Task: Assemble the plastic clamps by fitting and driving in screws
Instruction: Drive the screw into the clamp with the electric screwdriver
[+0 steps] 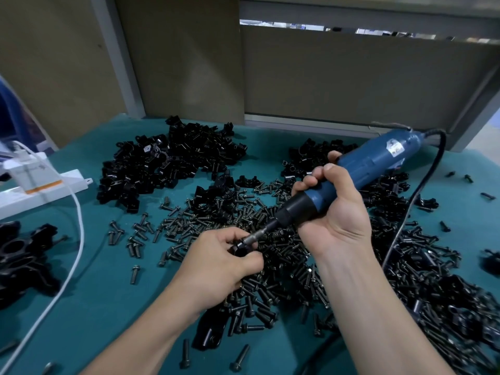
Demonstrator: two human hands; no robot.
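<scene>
Teal table before tan partition panels.

Lighting even and moderate; centre sharp, margins degraded.
Diffuse overhead light falls on the teal table cover; soft shadows lie under both forearms and beside the clamp pile. Faint sheen shows on the blue electric screwdriver. The partition gap is blown bright. Wide-angle bowing bends the partition edges; screws at lower right and clamps at the left margin are smeared.

Clamp pile behind screw heap; power strip left, on table.
</scene>
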